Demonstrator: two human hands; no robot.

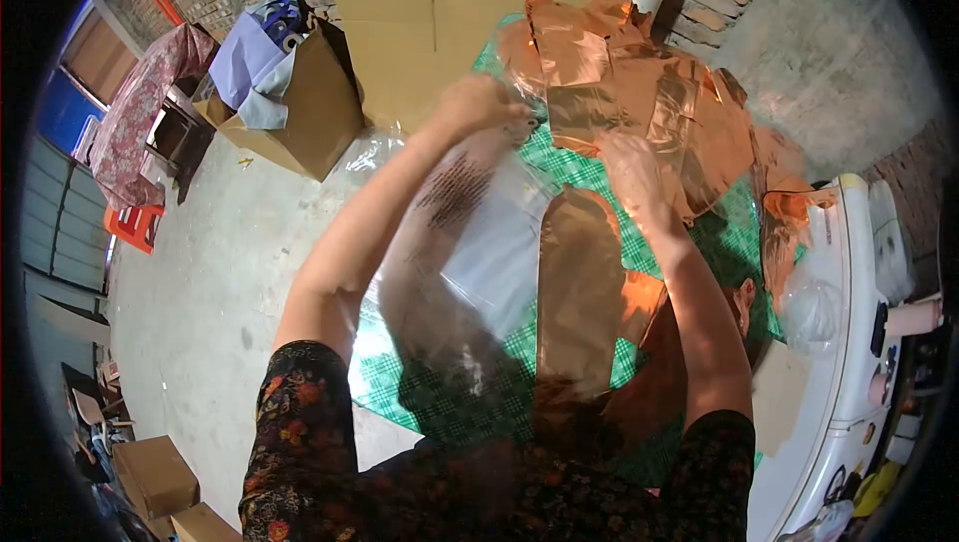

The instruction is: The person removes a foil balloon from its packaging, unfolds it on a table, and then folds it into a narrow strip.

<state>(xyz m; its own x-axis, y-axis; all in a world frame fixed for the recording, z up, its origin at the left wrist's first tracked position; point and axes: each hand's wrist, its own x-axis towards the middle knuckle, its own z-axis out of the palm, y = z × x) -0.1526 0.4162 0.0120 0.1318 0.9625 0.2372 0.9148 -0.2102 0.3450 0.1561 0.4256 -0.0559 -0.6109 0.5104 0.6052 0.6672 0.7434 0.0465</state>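
The single view looks steeply down and forward from the person's head, about arm's length above the table.

Green cloth (571,164) — coppery sheets (579,292), plastic (494,267)

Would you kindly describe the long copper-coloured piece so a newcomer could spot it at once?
Find the green checked cover, then look between the clear plastic and the right forearm. The long copper-coloured piece there has a rounded far end, unlike the crumpled, overlapping heap beyond.
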